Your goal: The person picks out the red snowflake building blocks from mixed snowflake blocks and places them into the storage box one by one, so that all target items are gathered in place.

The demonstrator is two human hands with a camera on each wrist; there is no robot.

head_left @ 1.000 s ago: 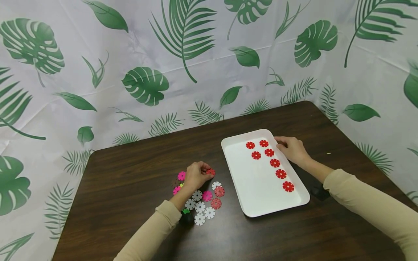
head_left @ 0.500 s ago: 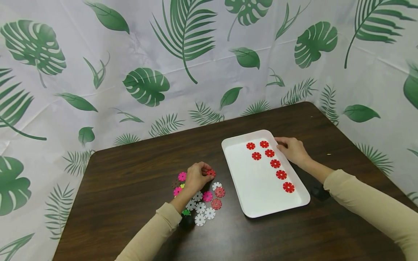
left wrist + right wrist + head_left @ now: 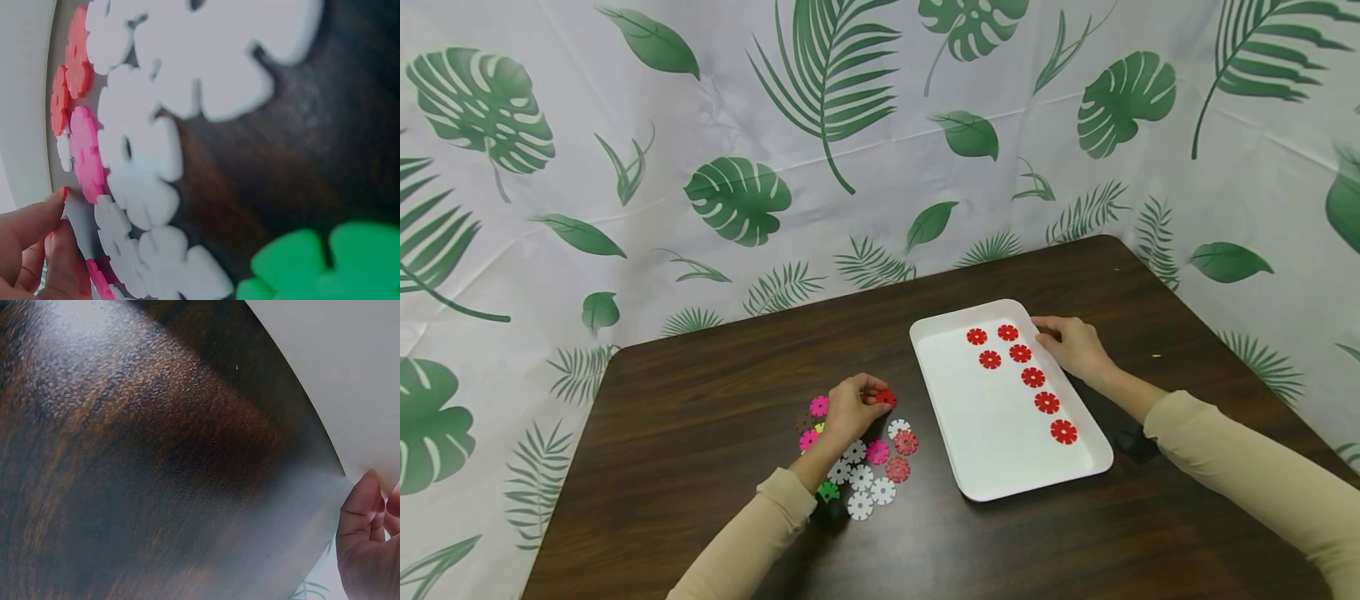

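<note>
At the right end of a small pile, my left hand (image 3: pixel 850 410) pinches a red notched interlocking disc (image 3: pixel 887 398) by its left side. In the left wrist view that hand's fingers (image 3: pixel 47 219) appear at the lower left, hiding the red disc. White discs (image 3: pixel 861 477), pink discs (image 3: pixel 877 452) and pale red discs (image 3: pixel 898 469) lie close by. My right hand (image 3: pixel 1075 343) holds the right rim of the white tray (image 3: pixel 977 433), its thumb against the rim's side. Inside the tray several red discs (image 3: pixel 1033 377) form a column on the right, with a few more to its left.
A green disc (image 3: pixel 828 491) lies beneath my left wrist, beside the white ones. Yellow and brown pieces show partly behind the hand. The dark wooden table (image 3: pixel 700 433) reaches back to a leaf-patterned cloth (image 3: pixel 865 108).
Both hands keep their places, the left at the red disc and the right on the tray rim. The head view has shifted very slightly.
</note>
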